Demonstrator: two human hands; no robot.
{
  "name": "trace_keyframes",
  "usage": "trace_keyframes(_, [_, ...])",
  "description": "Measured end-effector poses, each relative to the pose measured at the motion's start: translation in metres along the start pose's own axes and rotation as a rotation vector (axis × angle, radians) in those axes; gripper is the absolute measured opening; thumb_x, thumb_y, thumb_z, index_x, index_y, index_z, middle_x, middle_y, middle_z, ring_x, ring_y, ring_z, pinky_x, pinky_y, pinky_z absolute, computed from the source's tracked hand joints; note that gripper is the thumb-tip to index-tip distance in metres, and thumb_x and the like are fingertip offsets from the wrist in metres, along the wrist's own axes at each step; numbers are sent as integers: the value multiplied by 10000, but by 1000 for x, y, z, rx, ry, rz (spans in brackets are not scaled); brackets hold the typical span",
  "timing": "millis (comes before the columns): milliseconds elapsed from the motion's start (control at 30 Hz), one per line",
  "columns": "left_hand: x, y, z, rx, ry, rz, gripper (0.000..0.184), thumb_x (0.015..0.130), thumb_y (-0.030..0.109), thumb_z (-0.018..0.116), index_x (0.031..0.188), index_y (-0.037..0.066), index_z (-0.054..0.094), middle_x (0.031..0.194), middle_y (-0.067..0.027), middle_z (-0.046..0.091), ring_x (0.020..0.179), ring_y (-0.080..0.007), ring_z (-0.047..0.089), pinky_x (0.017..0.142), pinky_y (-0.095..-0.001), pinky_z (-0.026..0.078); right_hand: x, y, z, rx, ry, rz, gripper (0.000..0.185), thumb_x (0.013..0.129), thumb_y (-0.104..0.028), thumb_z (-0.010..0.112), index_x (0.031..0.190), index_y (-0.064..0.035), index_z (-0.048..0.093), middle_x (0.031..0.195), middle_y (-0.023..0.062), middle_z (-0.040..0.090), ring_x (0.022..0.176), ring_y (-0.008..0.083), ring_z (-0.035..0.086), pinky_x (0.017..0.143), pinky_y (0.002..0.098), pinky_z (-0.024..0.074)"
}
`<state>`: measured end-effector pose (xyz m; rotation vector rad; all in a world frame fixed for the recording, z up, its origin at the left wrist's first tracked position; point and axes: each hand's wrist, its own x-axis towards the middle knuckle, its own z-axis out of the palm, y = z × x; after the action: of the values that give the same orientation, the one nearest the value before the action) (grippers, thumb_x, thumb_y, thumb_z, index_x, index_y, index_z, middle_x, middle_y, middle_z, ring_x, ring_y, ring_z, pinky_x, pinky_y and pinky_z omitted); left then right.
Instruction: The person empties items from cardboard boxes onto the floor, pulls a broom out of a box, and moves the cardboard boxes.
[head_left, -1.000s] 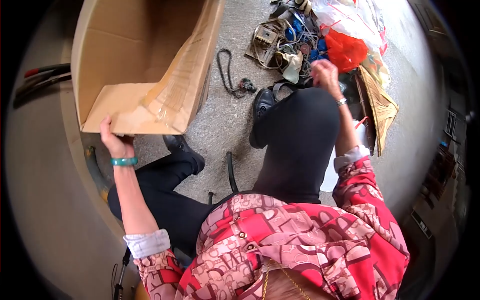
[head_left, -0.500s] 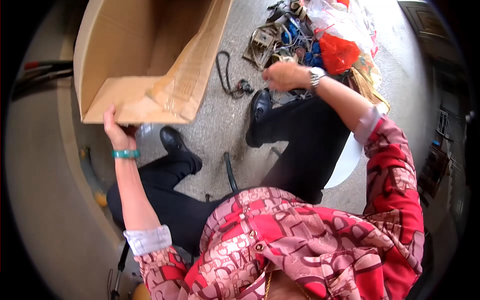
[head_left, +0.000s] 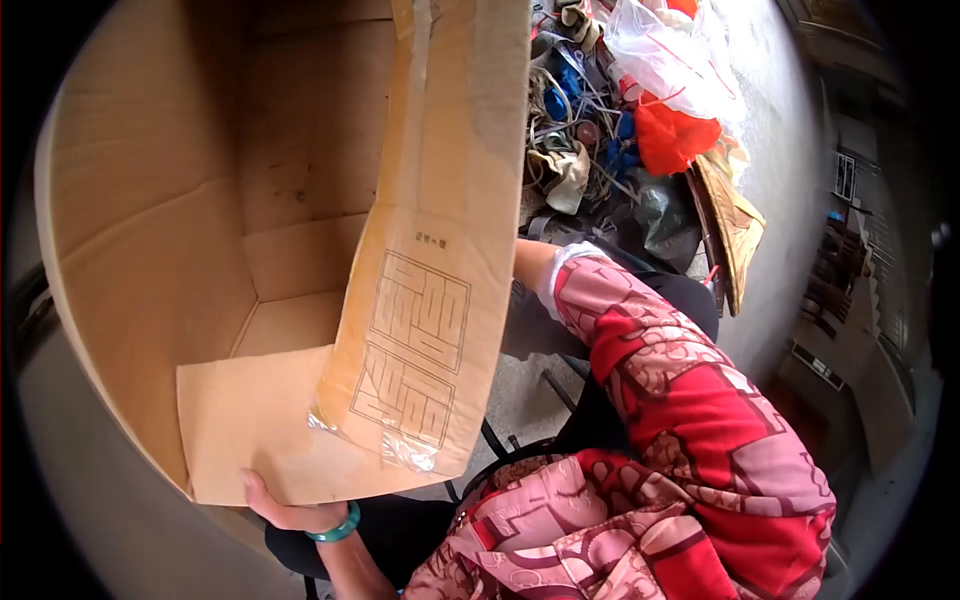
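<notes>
A large brown cardboard box (head_left: pixel 290 90) fills the left half of the view, its open side facing me. My left hand (head_left: pixel 290 512) grips the near bottom edge of the box, thumb over the cardboard and the other fingers hidden beneath. Printed line characters and peeling clear tape mark the side flap (head_left: pixel 425 330). My right forearm (head_left: pixel 535 265) reaches behind that flap, so my right hand and its fingers are out of sight.
On the floor to the right lies a heap of straps and scraps (head_left: pixel 575 110), with a red plastic bag (head_left: pixel 675 135) and a clear plastic bag (head_left: pixel 665 50). A yellowish flat piece (head_left: pixel 735 225) leans beside them. Dark stool legs (head_left: pixel 558 388) show below the box.
The box has come nearer and lower, taking up more of the view, with my left hand still on its edge. My right hand has moved from beside the heap to behind the box.
</notes>
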<state>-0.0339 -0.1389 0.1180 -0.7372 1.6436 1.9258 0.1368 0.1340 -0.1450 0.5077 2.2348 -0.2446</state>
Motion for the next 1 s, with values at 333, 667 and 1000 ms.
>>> trace_keyframes(333, [13,-13,-35,-48,-61,-73,509,801,386,477,1150,16,474,1157,-124,502,1070,-277,496,898,-406,418,-78,40,-128,506,54,463,217,711,-162,549,841,-28,659,891,184,644,878,333,623,749,405,501])
trace_keyframes(667, [-22,34,-20,507,99,-339,967,660,608,646,1331,65,211,1221,-202,411,885,-359,554,663,-459,484,-310,113,-129,813,208,470,302,753,-273,558,700,24,568,719,190,631,706,335,629,632,423,493])
trace_keyframes(1000, [-179,92,-46,869,-7,-231,400,774,314,667,1081,87,550,949,-58,569,680,-146,553,535,-306,503,-499,96,-158,1566,-47,691,215,754,-151,625,902,-2,578,546,63,545,413,153,516,361,283,412])
